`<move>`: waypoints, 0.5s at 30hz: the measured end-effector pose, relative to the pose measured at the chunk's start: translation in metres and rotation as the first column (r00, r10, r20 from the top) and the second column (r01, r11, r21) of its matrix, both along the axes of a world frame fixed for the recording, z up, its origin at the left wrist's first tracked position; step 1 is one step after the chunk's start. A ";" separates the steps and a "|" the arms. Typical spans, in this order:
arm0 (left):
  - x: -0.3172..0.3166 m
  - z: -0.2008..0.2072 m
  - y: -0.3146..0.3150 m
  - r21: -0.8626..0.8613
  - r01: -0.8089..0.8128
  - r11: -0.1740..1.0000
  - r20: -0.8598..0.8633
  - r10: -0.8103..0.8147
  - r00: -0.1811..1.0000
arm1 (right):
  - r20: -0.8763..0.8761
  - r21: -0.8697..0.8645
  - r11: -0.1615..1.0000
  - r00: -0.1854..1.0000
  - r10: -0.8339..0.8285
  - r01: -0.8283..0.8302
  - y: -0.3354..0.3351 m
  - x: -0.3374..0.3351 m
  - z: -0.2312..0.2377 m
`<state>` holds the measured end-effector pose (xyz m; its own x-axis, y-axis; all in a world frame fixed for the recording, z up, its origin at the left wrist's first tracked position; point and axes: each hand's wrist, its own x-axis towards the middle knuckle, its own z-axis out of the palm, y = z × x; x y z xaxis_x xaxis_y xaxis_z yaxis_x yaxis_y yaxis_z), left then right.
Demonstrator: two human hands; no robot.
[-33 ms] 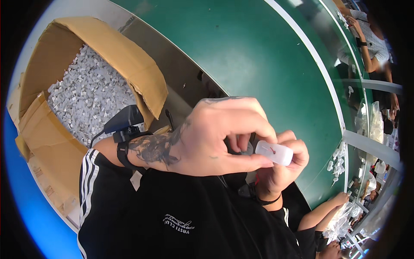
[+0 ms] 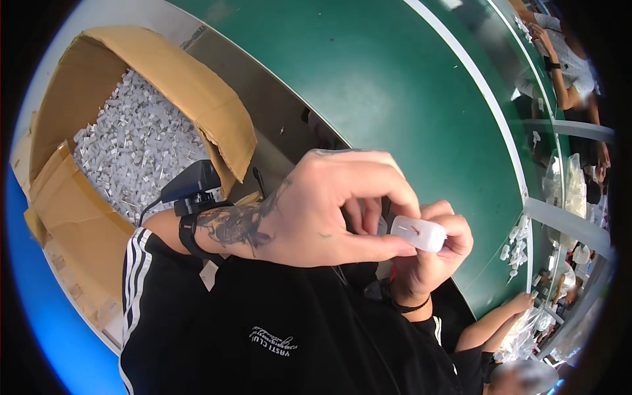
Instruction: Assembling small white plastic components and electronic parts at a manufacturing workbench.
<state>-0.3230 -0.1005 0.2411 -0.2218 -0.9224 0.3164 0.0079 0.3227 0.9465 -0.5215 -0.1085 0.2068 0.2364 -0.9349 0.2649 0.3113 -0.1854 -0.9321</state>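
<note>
Toward ten o'clock, an open cardboard box [image 2: 197,92] holds a heap of small whitish pieces [image 2: 135,145], its tall walls presumably there to contain them. Near the centre, the person's left hand [image 2: 329,191] pinches the left end of a white plastic piece [image 2: 428,236] between thumb and forefinger. That piece lies toward four o'clock, its marked face turned up, probably for a clear look. The right hand [image 2: 444,258] grips its other end, apparently to steady it, fingers partly hidden. Farther right, loose white parts [image 2: 518,245] lie on the green tabletop [image 2: 487,263].
</note>
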 end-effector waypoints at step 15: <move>0.001 -0.002 -0.007 0.398 0.134 0.907 -0.211 -0.052 0.976 | -0.416 -0.333 0.942 0.893 -0.174 0.029 -0.022 0.006 0.046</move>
